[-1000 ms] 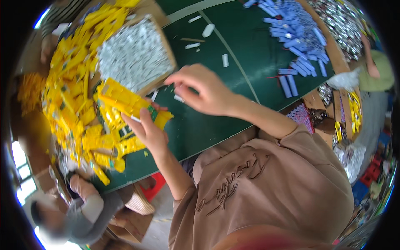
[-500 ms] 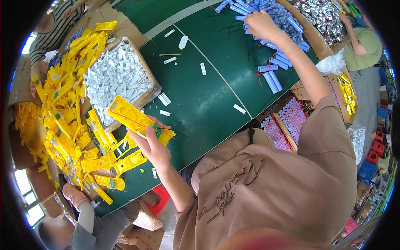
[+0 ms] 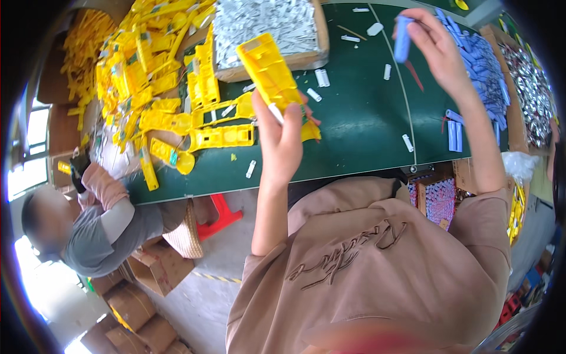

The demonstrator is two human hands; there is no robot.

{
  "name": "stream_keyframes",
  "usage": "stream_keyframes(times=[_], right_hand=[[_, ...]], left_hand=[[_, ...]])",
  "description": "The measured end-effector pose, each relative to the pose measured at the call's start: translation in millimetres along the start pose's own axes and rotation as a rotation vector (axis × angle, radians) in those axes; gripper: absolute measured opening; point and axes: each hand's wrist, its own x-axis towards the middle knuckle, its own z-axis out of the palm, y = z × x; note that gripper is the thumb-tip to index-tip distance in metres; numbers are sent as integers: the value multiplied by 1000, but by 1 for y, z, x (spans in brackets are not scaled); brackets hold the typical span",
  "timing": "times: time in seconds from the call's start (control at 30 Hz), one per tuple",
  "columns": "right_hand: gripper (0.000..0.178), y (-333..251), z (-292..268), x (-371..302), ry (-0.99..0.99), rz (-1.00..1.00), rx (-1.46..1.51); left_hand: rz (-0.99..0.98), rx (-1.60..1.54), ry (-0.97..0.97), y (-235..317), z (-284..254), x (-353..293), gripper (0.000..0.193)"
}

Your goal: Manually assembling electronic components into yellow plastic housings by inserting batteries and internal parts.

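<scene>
Casing (image 3: 262,62), yellow: held in the left hand (image 3: 280,138) above the table (image 3: 354,124), left of the middle of its near edge. Left fingers are clamped around the casing's lower end; its upper end leans left. I note a white strip (image 3: 275,112) by the thumb, but cannot tell whether it is fixed to the casing.

Right hand (image 3: 439,56): raised over the table toward its right end, well apart from the casing. Thumb and fingers are pinched on a blue cell (image 3: 402,40); a red wire (image 3: 414,76) shows just below it.

Surroundings, as I read them: a heap of blue cells (image 3: 486,71) lies along the table's right end, with a pair of cells (image 3: 454,136) apart from it by the near edge. A carton (image 3: 322,35) full of white strips stands near the far edge. A pile of yellow casings (image 3: 138,76) covers the left end. A co-worker (image 3: 100,236) sits by the near left corner; a red stool (image 3: 219,218) stands below the near edge.
</scene>
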Motion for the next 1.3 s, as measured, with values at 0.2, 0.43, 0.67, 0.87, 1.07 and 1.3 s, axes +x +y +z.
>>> stream_keyframes(times=[0.2, 0.43, 0.67, 0.87, 1.07, 1.3], right_hand=[[19, -62, 123, -4, -68, -184, 306], [12, -43, 151, 2, 115, -316, 88], [9, -34, 157, 8, 267, -490, -86], [9, -36, 154, 11, 298, -534, -261], [19, -29, 155, 11, 161, -338, -290], [25, -12, 184, 14, 396, -267, 3]], left_hand=[[46, 164, -26, 8, 7, -7, 43], [-21, 171, -39, 5, 7, -15, 42], [-32, 177, -26, 2, 7, -12, 36], [-99, 133, -51, -4, 6, -8, 31], [-133, 120, -45, -4, 8, -3, 32], [-180, 9, -60, -11, 2, -6, 32]])
